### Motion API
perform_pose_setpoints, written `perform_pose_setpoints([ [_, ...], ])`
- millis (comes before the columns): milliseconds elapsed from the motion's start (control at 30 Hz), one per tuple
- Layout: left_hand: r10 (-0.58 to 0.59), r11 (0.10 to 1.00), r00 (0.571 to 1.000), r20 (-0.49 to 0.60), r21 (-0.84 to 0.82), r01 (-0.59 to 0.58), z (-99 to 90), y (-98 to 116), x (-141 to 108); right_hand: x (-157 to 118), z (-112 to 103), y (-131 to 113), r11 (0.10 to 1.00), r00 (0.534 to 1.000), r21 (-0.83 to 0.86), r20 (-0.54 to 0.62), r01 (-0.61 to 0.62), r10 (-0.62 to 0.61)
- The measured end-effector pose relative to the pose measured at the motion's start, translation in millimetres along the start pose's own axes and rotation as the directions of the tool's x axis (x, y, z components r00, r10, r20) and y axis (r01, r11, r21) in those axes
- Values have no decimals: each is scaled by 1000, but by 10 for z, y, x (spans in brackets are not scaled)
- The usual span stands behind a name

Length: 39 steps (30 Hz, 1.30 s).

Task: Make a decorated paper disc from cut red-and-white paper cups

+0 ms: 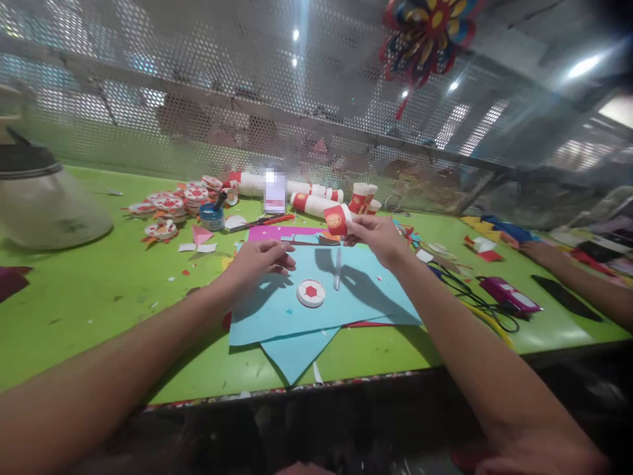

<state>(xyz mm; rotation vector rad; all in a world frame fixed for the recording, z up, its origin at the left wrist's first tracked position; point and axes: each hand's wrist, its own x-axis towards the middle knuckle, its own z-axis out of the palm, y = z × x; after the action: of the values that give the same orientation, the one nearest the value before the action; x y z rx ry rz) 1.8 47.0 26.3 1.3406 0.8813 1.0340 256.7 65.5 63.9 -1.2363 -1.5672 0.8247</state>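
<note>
My right hand [373, 235] grips a red and white paper cup [337, 220] by its rim, tilted on its side above the sheets. Over the left part of the light blue paper [267, 316], my left hand [264, 258] hovers with its fingers loosely apart and nothing in them. Between and below the hands lies a round white disc [311, 293] with a red hexagon in its middle. A slim clear pen-like stick [337, 269] rests on the paper just right of the disc. Shadows of my right hand and the cup fall across the blue sheet.
Behind the paper lie stacked cups [316, 205], upright cups [361, 198], scissors [284, 218] and a blue jar [211, 216]. Several red-and-white disc crafts [171, 204] sit left. Rightward are cables, a purple box [509, 294], a black phone-like slab [566, 298] and another person's arm [568, 267].
</note>
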Motion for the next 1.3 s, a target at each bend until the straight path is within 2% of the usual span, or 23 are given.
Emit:
perform_pose_setpoints([
  [100, 57, 986, 996, 66, 152, -67, 11, -27, 6, 158, -273, 155, 972, 996, -213, -28, -94, 90],
  [200, 166, 927, 972, 168, 309, -212, 38, -2, -36, 136, -471, 310, 905, 986, -394, -26, -162, 166],
  [267, 258, 855, 935, 244, 393, -339, 66, 48, -111, 36, -543, 377, 873, 988, -465, -29, -149, 153],
  [333, 322, 769, 877, 356, 442, -462, 117, 108, -224, -82, -570, 416, 857, 993, -504, -23, -109, 112],
  [400, 364, 679, 806, 466, 459, -573, 194, 154, -351, -172, -561, 437, 854, 998, -516, -23, -60, 57],
  [433, 392, 610, 753, 528, 464, -642, 238, 168, -410, -201, -545, 441, 855, 999, -518, -13, -36, 34],
  [467, 440, 427, 631, 640, 469, -773, 281, 177, -464, -218, -522, 443, 855, 1000, -519, -4, -13, 12],
  [500, 461, 263, 525, 715, 455, -851, 321, 181, -509, -225, -491, 440, 855, 1000, -519, 6, 8, -5],
  [533, 455, 144, 459, 763, 445, -884, 354, 181, -545, -225, -455, 434, 855, 1000, -518, 16, 25, -19],
  [567, 443, 50, 402, 801, 425, -904, 378, 178, -572, -218, -412, 427, 855, 999, -518, 25, 38, -29],
  [633, 417, -31, 352, 838, 400, -916, 398, 163, -599, -194, -320, 410, 851, 998, -523, 40, 54, -39],
  [700, 410, -47, 342, 845, 394, -918, 387, 136, -596, -163, -233, 396, 842, 997, -535, 59, 71, -46],
  [800, 436, -42, 366, 822, 425, -904, 351, 89, -555, -112, -155, 392, 821, 994, -562, 86, 100, -63],
  [933, 465, -21, 402, 789, 463, -886, 323, 39, -500, -44, -153, 394, 791, 993, -600, 72, 117, -91],
  [1067, 443, -9, 405, 800, 455, -890, 339, -25, -487, 13, -79, 317, 774, 988, -613, 108, 155, -112],
  [1167, 414, 8, 409, 813, 446, -895, 360, -74, -486, 61, 146, 179, 769, 975, -603, 185, 215, -127],
  [1300, 411, 24, 435, 801, 468, -884, 357, -80, -477, 121, 497, -15, 771, 944, -562, 292, 300, -155],
])
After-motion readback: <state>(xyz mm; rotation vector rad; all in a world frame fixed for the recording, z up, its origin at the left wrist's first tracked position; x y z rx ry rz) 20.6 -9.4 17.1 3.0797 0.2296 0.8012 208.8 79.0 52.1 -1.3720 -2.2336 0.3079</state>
